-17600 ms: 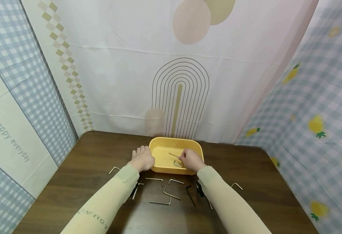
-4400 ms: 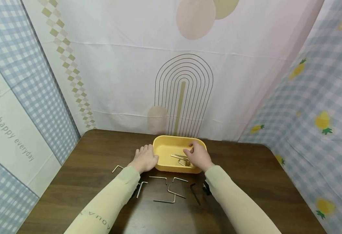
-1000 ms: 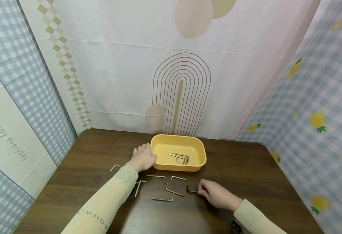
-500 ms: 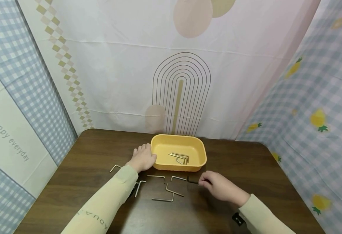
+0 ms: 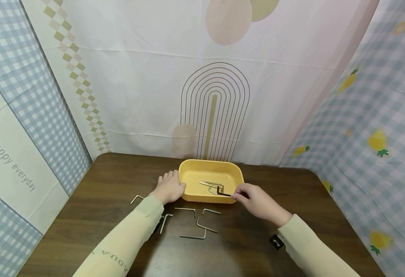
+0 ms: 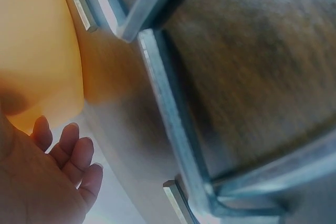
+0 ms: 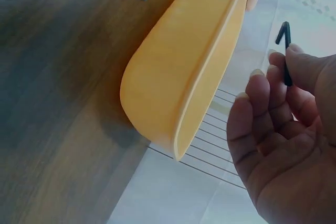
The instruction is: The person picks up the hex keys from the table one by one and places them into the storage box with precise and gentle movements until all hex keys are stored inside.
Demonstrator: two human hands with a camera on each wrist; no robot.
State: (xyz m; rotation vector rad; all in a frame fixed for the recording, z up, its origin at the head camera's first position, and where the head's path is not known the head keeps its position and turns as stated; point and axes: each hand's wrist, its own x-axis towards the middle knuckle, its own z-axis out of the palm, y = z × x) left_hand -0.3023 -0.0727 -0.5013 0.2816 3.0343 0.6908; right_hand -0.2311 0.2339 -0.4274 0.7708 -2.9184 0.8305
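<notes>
Grip of the right hand [image 5: 258, 201] pinching a matte black, L-shaped metal hex key [image 7: 287, 51] by its long arm, short bent end sticking out past thumb and fingertips; remaining fingers loosely bent. Key is over the near right part of a smooth yellow plastic container [image 5: 206, 199], rounded-rectangular, thin-rimmed; contact with what lies inside can't be told. Left hand [image 5: 168, 187] at the container's left end, thumb over the rim, other fingers outside it, loosely extended. Inside, near the middle: overlapping gold-toned L-shaped metal keys [image 5: 212, 184], exact count unclear.

Six loose silvery-to-bronze L-shaped keys [image 5: 193, 237] lie on the dark brown wood-grain surface [image 5: 251, 250], mostly in front of the container, one partly behind the left arm. Left wrist view shows flat hexagonal facets, rounded elbows, dull metallic sheen. Pale cream sleeves [image 5: 119, 240], left one printed with dark letters. Black, boxy wrist device [image 5: 276, 241] at right cuff. Creased white fabric backdrop [image 5: 136, 96], printed line arches.
</notes>
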